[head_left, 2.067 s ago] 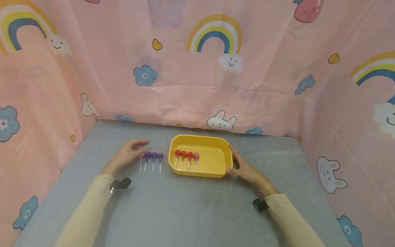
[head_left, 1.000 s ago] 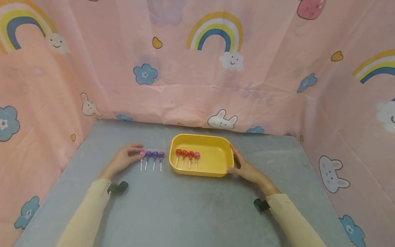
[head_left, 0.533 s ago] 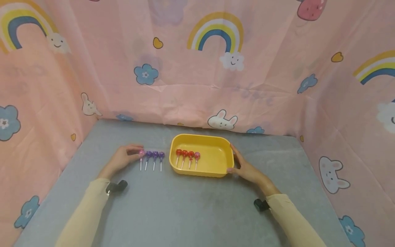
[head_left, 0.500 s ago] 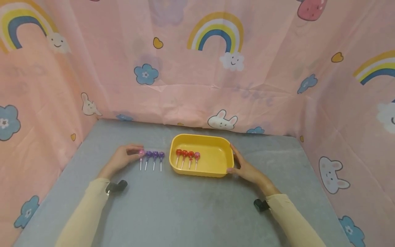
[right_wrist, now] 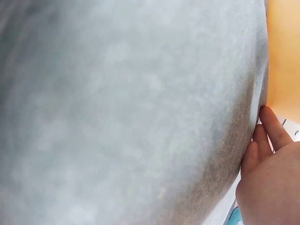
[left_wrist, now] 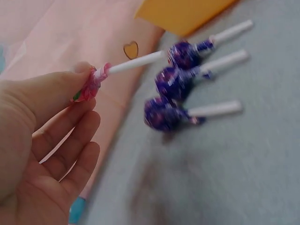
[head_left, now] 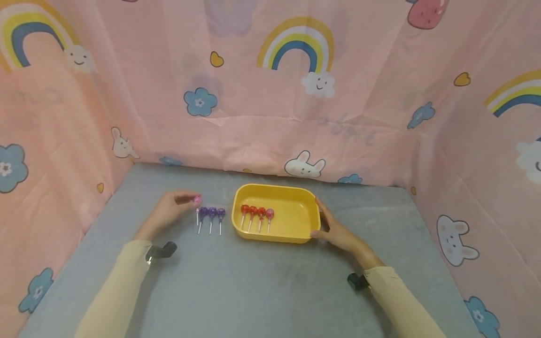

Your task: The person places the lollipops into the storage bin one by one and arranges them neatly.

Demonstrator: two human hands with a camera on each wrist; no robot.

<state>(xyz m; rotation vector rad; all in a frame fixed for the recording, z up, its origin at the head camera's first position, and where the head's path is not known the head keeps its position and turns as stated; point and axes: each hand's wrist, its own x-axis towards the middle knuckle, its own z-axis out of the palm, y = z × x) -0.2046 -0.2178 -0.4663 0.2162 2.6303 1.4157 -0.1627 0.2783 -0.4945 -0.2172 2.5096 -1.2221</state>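
In the head view my left hand (head_left: pixel 169 206) pinches a pink lollipop (head_left: pixel 197 202) by its wrapped head, between thumb and fingertips. The other fingers are loosely bent, and the white stick points away from the hand in the left wrist view. Beside it, three purple lollipops (left_wrist: pixel 173 83) lie in a row on the grey table. My right hand (head_left: pixel 338 232) touches the right end of a yellow tray (head_left: pixel 296 238), its fingers extended along the outer wall and its thumb at the near corner. Three red lollipops (head_left: pixel 252 210) and another pink lollipop (head_left: pixel 270 214) lie in the tray's left half.
The grey table (head_left: pixel 253 291) carries the tray near its middle. Pink printed cloth (head_left: pixel 249 141) hangs behind the table and at both sides. A dark wrist camera (head_left: pixel 162 250) sits on the left sleeve, with another wrist camera (head_left: pixel 357 281) on the right.
My left hand reached the pink lollipop at the row's left end, pinched its head and raised it slightly towards the back and right. The right hand and tray stay nearly still.
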